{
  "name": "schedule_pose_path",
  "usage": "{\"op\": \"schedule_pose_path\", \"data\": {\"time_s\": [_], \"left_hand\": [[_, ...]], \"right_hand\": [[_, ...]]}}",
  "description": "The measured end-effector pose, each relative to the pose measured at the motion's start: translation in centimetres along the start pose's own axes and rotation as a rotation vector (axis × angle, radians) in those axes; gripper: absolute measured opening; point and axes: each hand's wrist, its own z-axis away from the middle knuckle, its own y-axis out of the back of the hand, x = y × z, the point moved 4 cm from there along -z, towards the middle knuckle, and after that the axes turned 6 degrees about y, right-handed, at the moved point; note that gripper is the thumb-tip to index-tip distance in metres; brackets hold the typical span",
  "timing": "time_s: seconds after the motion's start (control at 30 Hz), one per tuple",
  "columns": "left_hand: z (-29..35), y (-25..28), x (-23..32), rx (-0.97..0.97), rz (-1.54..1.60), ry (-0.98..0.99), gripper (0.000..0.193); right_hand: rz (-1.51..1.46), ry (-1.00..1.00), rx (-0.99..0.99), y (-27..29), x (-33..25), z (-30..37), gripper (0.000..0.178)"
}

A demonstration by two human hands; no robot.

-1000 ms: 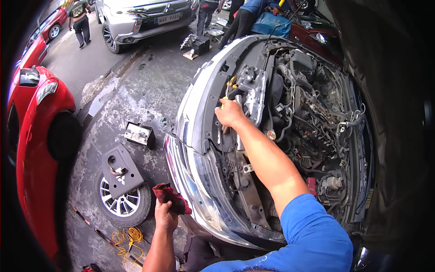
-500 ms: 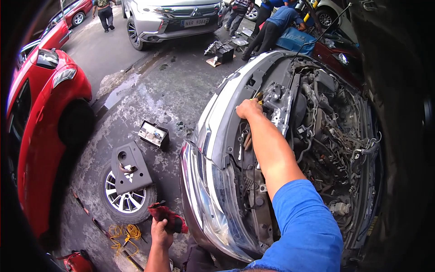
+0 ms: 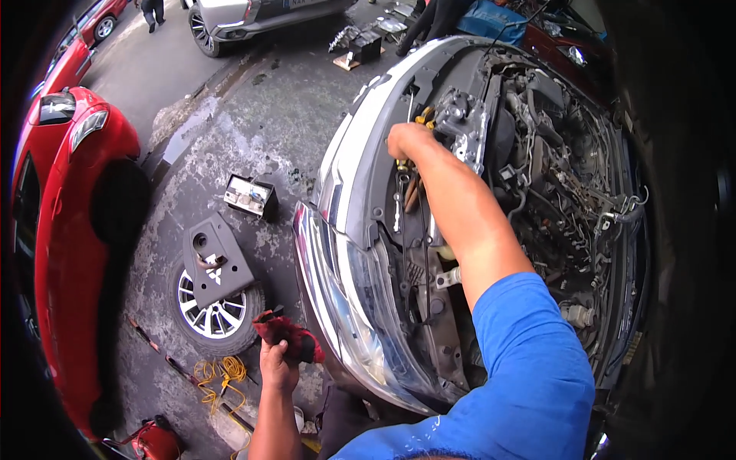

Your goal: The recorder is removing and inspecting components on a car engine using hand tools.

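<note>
My right hand (image 3: 410, 144) is closed over the front of an open engine bay (image 3: 537, 192), next to the upper panel behind the headlight. A thin metal shaft shows above the fist and a yellow-and-black handle below it, which look like one screwdriver (image 3: 402, 164), partly hidden by the fingers. Just beyond the fist lie yellow-handled tools (image 3: 425, 116). Nearer me, a wrench (image 3: 398, 207) and a brown-handled tool (image 3: 412, 195) rest in the same recess. Low on the left, my left hand (image 3: 277, 366) grips a crumpled red-and-black rag (image 3: 287, 337), beside the headlight (image 3: 345, 307).
On the floor to the left lie a wheel (image 3: 218, 318) with a grey engine cover (image 3: 218, 264) on it, a car battery (image 3: 249, 197), a yellow cord (image 3: 222, 376) and a red machine (image 3: 156, 438). A red car (image 3: 84, 230) stands far left, a silver one (image 3: 261, 19) ahead.
My right hand has moved slightly in the view, and a metal shaft now shows above it. The view has shifted, so the floor things sit higher. My left hand still holds the rag.
</note>
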Motion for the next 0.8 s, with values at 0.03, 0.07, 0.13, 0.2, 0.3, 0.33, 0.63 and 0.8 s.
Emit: {"op": "schedule_pose_path", "data": {"time_s": [0.03,0.07,0.13,0.2,0.3,0.33,0.63,0.8], "left_hand": [[0.4,0.6,0.4,-0.008,-0.015,0.005,0.051],[-1.1,-1.8,-0.9,-0.1,0.01,0.039,0.051],[-0.2,-0.6,-0.2,-0.045,0.004,0.002,0.051],[-0.3,-0.4,-0.3,0.009,0.024,0.004,0.053],[-0.8,-0.5,-0.5,-0.097,0.037,0.017,0.049],[-1.3,-1.3,-0.8,-0.12,0.041,0.022,0.049],[-3.3,-6.3,1.4,-0.191,0.016,-0.004,0.041],[-2.4,-12.1,2.5,-0.399,0.197,0.141,0.051]], "right_hand": [[0.002,0.052,-0.062,0.6,-1.6,0.5,0.035],[0.095,0.05,-0.132,-1.4,4.7,-2.7,0.036],[0.03,0.067,-0.147,-1.6,0.2,-2.8,0.039],[-0.005,0.077,-0.118,-1.6,-0.3,-2.1,0.039],[-0.13,-0.027,-0.006,-1.2,0.7,-1.0,0.039],[-0.136,-0.042,0.034,-1.6,2.1,-1.2,0.038],[-0.391,0.114,0.442,1.0,-0.6,6.0,0.048],[-0.816,0.631,0.469,-0.2,-7.5,17.6,0.069]]}}
